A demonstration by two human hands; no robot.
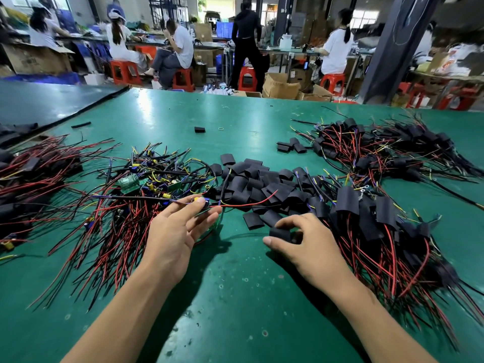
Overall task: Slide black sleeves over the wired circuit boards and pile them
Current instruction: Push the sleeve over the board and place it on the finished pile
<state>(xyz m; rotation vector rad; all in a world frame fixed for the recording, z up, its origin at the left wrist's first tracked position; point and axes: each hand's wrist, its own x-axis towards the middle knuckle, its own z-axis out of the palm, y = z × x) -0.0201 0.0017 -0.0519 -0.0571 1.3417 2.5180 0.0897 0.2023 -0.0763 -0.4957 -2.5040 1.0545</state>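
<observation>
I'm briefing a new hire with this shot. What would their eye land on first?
The tangles of red and black wires strike first: bare boards heaped left of centre on the green table, sleeved ones piled at right. Between them lies a heap of loose black sleeves. In front, the left hand holds one wired circuit board while the right hand pinches a single sleeve.
</observation>
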